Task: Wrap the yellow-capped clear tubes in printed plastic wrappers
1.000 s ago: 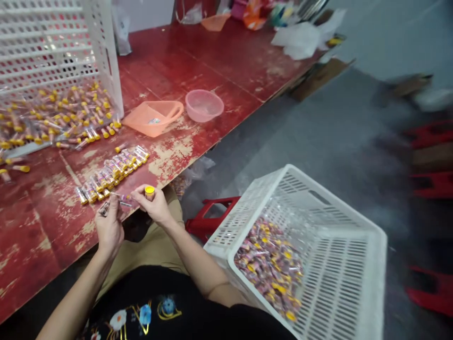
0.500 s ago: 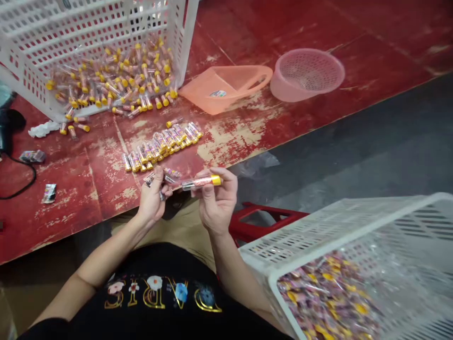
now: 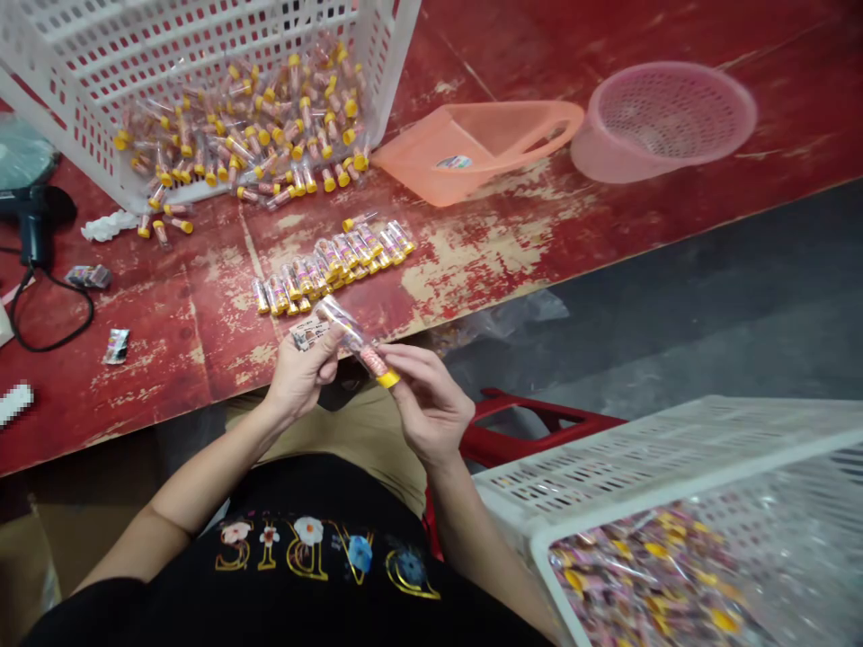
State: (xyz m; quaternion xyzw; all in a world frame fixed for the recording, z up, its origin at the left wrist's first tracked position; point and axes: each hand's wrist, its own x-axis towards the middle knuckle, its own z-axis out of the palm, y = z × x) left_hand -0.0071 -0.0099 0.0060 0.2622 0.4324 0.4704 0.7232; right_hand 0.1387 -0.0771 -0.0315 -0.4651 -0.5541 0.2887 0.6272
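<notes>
In the head view, the left hand [image 3: 302, 370] and the right hand [image 3: 435, 409] meet just at the near edge of the red tabletop [image 3: 229, 355]. The right hand's grip is closed, thumb and fingers, on the yellow-capped end of a clear tube [image 3: 372, 359], which slants over that edge with its far end up by the left hand. The left hand's grip is clamped on printed wrappers [image 3: 308, 332]; whether it also pinches the tube's clear end is hard to tell.

Just beyond the hands, a double row of capped tubes [image 3: 337, 262] lies along the near edge. Farther from that edge, a white crate [image 3: 392, 76] opens toward the person, with a heap of tubes [image 3: 270, 135] inside and spilling out in front. Right of it are an orange scoop [image 3: 418, 160] and, toward the near edge, a pink basket [image 3: 624, 160]. At the tabletop's left lie a dark hair dryer [image 3: 32, 225] and small packets [image 3: 116, 346]. Off the near edge stand a red stool [image 3: 539, 440] and a second crate [image 3: 607, 467] holding more tubes.
</notes>
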